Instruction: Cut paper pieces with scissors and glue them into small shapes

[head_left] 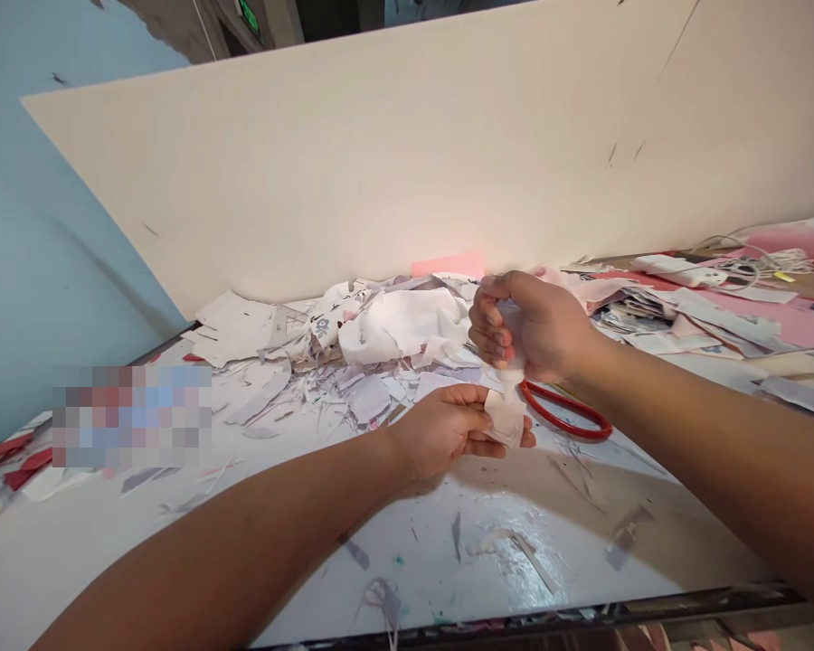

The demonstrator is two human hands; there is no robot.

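My left hand [448, 429] pinches a small whitish piece of paper [506, 418] between thumb and fingers, a little above the table. Over it, my right hand [533, 325] is wrapped round a translucent white squeeze bottle [513, 366], tipped nozzle down. The nozzle meets or nearly meets the paper's upper edge; I cannot tell whether anything is coming out. Just right of both hands lies a red loop handle [570, 420], probably of scissors, its other end hidden behind my right hand and the bottle.
Paper scraps [373, 398] are heaped against the cream board [407, 163] at the back. More paper strips [705, 316] lie at the right, beside a white power strip [682, 268] with cables. Small offcuts litter the white table [298, 561]. A blurred patch covers something at the left.
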